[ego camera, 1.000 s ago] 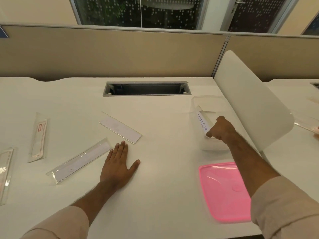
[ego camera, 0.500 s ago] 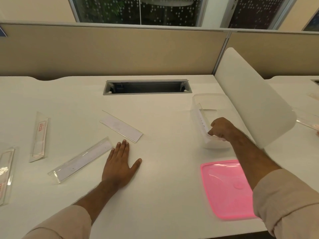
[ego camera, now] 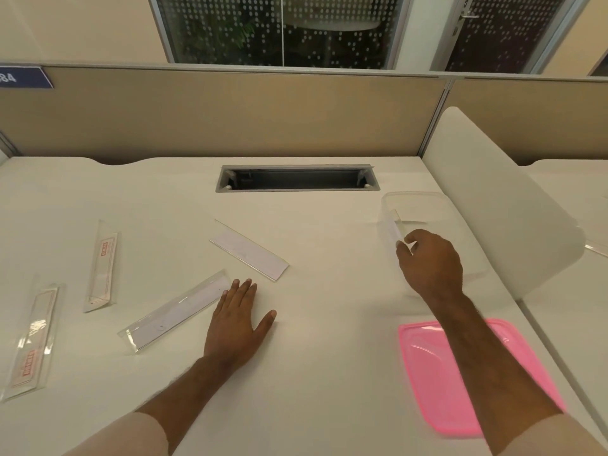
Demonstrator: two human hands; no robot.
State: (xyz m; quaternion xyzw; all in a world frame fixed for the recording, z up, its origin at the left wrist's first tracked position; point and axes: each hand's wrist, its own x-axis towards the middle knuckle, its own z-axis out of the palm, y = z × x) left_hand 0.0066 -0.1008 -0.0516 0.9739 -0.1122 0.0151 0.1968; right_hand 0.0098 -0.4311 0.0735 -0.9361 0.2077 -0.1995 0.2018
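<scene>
A clear plastic container point(ego camera: 415, 194) stands open at the right of the white desk point(ego camera: 329, 357). A clear name plate point(ego camera: 392, 227) with a white insert leans inside it against the left wall. My right hand point(ego camera: 431, 261) hovers over the container's near side, thumb and forefinger pinching the plate's near end. My left hand point(ego camera: 238, 320) lies flat on the desk with straight fingers, its fingertips beside another clear name plate point(ego camera: 177, 312).
A pink lid point(ego camera: 424, 373) lies near the front right edge, partly under my forearm. More name plates lie at centre point(ego camera: 250, 250) and left point(ego camera: 102, 264), point(ego camera: 31, 340). A cable slot point(ego camera: 296, 179) sits at the back. A white curved divider point(ego camera: 493, 199) borders the right side.
My right hand lowered the name plate into the container and has drawn back slightly towards me. The left hand stayed flat in place.
</scene>
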